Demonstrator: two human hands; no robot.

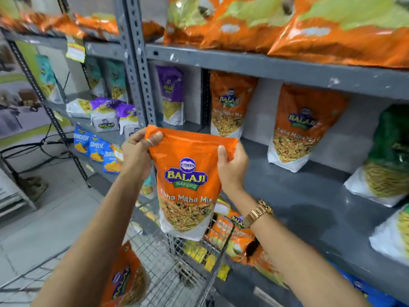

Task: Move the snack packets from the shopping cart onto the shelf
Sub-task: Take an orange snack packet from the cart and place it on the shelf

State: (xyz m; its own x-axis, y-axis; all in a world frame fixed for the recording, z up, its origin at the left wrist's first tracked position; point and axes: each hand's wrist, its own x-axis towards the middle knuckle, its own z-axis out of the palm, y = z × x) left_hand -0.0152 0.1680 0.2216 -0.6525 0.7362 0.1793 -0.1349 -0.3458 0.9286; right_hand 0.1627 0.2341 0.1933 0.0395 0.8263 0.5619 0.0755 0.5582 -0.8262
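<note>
I hold an orange Balaji "Tikha Mitha Mix" packet [187, 180] upright in front of me, above the wire shopping cart [177, 269]. My left hand [138, 151] pinches its top left corner and my right hand [231, 167] grips its top right edge. Another orange packet [127, 278] lies in the cart at the lower left. The grey shelf [298, 196] lies just beyond the held packet. Two matching orange packets [230, 105] [301, 127] stand at its back.
A purple packet [170, 94] stands left of the orange ones, green packets [387, 156] at the right. Large orange bags [332, 29] fill the shelf above. A perforated grey upright [139, 63] divides the racks. Blue chip packets [97, 149] and more orange packets [239, 240] sit lower down.
</note>
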